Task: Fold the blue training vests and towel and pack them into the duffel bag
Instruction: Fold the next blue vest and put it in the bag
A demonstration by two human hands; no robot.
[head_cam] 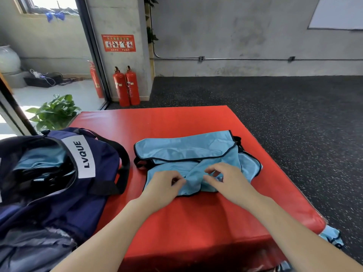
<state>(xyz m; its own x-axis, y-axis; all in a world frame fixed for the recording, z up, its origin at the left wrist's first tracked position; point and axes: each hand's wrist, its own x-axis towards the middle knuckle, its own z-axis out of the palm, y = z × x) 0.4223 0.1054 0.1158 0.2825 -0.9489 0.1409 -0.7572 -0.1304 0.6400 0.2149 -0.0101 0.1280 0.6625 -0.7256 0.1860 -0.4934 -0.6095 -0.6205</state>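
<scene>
A light blue training vest [188, 154] with black trim lies partly folded at the centre of the frame on a red padded mat [196, 216], well inside the mat's far and right edges, with a broad bare stretch of red between it and the mat's near edge. The left hand [163, 185] pinches a bunch of the vest's fabric near its lower middle, fingers curled in a narrow grip. The right hand [227, 179] rests just beside it on the same fold, fingertips curled into the cloth; how much it actually holds is hard to make out. At the left of the frame a navy duffel bag [59, 185] labelled LVQUE overlaps the mat's left edge, its mouth open, with blue fabric [39, 160] showing inside; the bag's lower part is cut off by the frame. A black strap of the bag lies just beside the vest's left end. At the lower right, another piece of blue cloth [332, 237] hangs off the mat's near right corner onto the dark speckled floor [294, 114], mostly hidden behind the right forearm. Two red fire extinguishers [126, 86] stand by the wall beyond the mat.
</scene>
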